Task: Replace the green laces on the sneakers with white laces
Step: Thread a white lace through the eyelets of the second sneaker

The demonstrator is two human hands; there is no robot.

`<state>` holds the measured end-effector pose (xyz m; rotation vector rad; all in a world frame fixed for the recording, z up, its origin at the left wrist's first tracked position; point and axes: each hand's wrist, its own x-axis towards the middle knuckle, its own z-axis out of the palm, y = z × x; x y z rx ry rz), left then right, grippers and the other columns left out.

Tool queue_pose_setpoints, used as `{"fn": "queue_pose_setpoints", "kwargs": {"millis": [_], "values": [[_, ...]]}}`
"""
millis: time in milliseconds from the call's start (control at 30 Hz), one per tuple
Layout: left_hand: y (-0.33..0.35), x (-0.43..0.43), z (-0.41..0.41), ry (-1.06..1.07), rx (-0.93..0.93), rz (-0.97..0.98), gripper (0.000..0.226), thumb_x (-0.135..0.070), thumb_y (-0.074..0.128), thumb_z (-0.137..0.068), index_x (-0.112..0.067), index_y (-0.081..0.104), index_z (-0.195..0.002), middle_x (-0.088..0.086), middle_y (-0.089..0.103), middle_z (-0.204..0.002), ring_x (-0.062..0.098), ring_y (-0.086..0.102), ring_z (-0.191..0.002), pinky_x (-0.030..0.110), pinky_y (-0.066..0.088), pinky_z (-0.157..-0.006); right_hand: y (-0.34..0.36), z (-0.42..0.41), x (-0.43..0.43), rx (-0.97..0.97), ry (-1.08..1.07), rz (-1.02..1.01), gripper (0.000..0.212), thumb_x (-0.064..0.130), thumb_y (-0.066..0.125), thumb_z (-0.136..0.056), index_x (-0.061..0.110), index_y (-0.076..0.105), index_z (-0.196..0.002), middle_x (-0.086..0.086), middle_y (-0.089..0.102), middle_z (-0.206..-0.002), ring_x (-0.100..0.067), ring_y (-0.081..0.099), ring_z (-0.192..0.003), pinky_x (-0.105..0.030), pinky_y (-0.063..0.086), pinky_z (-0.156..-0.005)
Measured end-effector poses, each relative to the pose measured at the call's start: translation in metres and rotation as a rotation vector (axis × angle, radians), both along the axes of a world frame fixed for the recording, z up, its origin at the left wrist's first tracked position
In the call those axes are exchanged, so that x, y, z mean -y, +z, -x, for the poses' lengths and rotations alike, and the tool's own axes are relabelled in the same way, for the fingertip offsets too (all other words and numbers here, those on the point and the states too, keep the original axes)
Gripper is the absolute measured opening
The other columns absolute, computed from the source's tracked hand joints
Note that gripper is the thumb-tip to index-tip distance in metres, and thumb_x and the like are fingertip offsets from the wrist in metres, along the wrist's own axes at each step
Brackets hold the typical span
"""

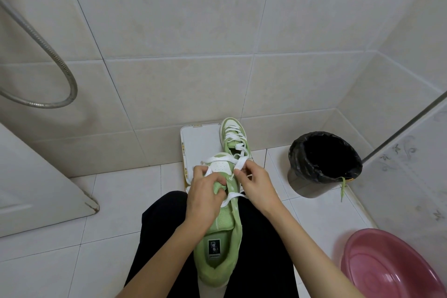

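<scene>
Two sneakers are in view. The near sneaker (217, 237) lies along the person's lap, toe pointing away, with a white lace (232, 197) crossing its front eyelets. The right hand (256, 184) pinches that lace between thumb and forefinger beside an eyelet. The left hand (205, 196) curls over the tongue and grips it. The flat lace could twist as it is pulled through, or one end could run short if the pull is uneven. The far sneaker (233, 138), laced white, rests on a board (200, 143). A green lace (343, 189) hangs from the bin (312, 184), and a basin (387, 273) sits to the right.
</scene>
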<state>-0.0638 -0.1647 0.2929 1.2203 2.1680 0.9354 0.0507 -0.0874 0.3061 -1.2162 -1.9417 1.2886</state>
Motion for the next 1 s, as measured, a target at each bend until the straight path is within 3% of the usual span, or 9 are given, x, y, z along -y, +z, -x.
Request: {"fn": "queue_pose_setpoints", "kwargs": {"millis": [200,300,467,633,733,1000], "values": [[0.005,-0.001,0.0,-0.017,-0.029,0.03,0.011,-0.017,0.069,-0.082,-0.022,0.066,-0.091,-0.007,0.036,-0.116,0.017,0.054,-0.079,0.024,0.038,-0.062,-0.002,0.001,0.003,0.103,0.042,-0.209,0.014,0.006,0.055,-0.092,-0.002,0.052,-0.082,-0.014,0.052,-0.078,-0.025,0.046,-0.072,-0.036,0.039,-0.069],[0.004,0.0,0.0,-0.049,-0.103,0.044,0.009,-0.023,0.067,-0.086,-0.021,0.064,-0.095,-0.006,0.035,-0.121,0.021,0.057,-0.089,0.026,0.037,-0.064,-0.003,0.001,0.003,0.138,0.077,-0.267,0.015,0.005,0.052,-0.093,0.0,0.048,-0.079,-0.009,0.048,-0.077,-0.022,0.041,-0.072,-0.033,0.033,-0.065],[0.003,0.0,0.0,-0.025,-0.096,0.04,0.005,-0.026,0.066,-0.088,-0.021,0.063,-0.089,-0.009,0.035,-0.119,0.015,0.051,-0.076,0.026,0.034,-0.06,-0.001,0.004,0.0,0.213,0.161,-0.351,0.018,0.004,0.05,-0.094,0.01,0.041,-0.079,-0.003,0.044,-0.079,-0.019,0.037,-0.075,-0.026,0.023,-0.065],[0.002,-0.001,-0.001,-0.015,-0.082,0.043,0.005,-0.026,0.067,-0.087,-0.022,0.063,-0.086,-0.01,0.035,-0.115,0.014,0.051,-0.073,0.025,0.033,-0.058,0.0,0.003,-0.003,0.21,0.153,-0.261,0.016,0.004,0.052,-0.093,0.005,0.045,-0.078,-0.008,0.048,-0.078,-0.021,0.04,-0.073,-0.029,0.025,-0.062],[0.003,-0.004,-0.001,0.022,-0.061,0.072,0.003,-0.024,0.066,-0.087,-0.021,0.065,-0.086,-0.008,0.036,-0.118,0.017,0.053,-0.072,0.027,0.037,-0.061,-0.002,0.002,-0.003,0.168,0.07,-0.082,0.016,0.008,0.053,-0.093,-0.005,0.053,-0.085,-0.01,0.051,-0.077,-0.019,0.043,-0.07,-0.03,0.034,-0.064],[0.005,-0.008,-0.003,0.088,0.002,0.082,0.006,-0.027,0.068,-0.087,-0.023,0.073,-0.086,-0.009,0.039,-0.119,0.016,0.053,-0.083,0.028,0.039,-0.065,-0.003,0.0,-0.009,0.116,0.043,0.099,0.017,0.01,0.049,-0.095,-0.006,0.054,-0.092,-0.01,0.049,-0.078,-0.02,0.045,-0.072,-0.032,0.039,-0.068]]}}
